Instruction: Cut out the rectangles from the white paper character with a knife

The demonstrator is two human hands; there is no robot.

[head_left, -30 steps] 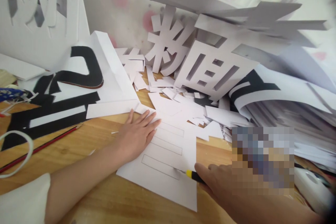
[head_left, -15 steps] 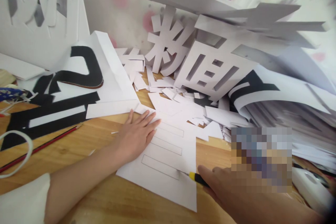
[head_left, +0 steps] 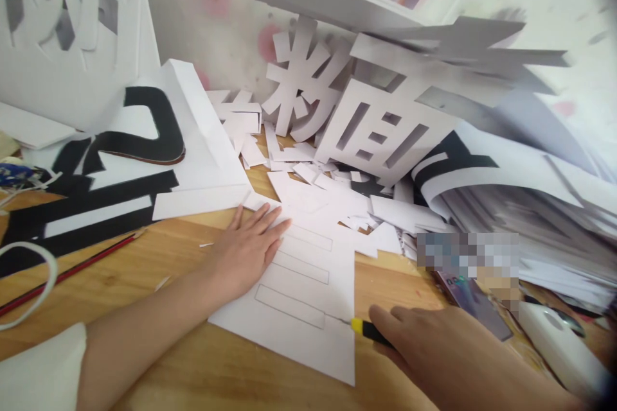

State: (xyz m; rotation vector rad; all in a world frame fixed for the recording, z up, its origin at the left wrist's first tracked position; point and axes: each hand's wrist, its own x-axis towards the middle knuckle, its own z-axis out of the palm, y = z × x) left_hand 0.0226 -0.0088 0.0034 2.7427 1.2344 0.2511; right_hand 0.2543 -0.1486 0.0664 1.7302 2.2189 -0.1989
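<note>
My left hand (head_left: 250, 250) lies flat on a white sheet (head_left: 308, 347), its fingers spread over the upper left part. Thin outlined rectangles are drawn on the sheet, one above another. My right hand (head_left: 409, 334) is closed round a yellow and black craft knife (head_left: 364, 327). Its thin blade points left over the sheet, near the right end of the lowest rectangle. Whether the tip touches the paper I cannot tell.
White cut-out characters (head_left: 380, 135) lean at the back above paper scraps (head_left: 318, 173). Black cut pieces (head_left: 96, 212) and a red pencil (head_left: 77, 273) lie left. At right are a phone (head_left: 475, 305), a white device (head_left: 554, 340) and curled sheets (head_left: 520, 205).
The whole view has shifted slightly, and more of the phone shows. The knife tip sits a little further right relative to the lowest rectangle. My left hand stays on the sheet.
</note>
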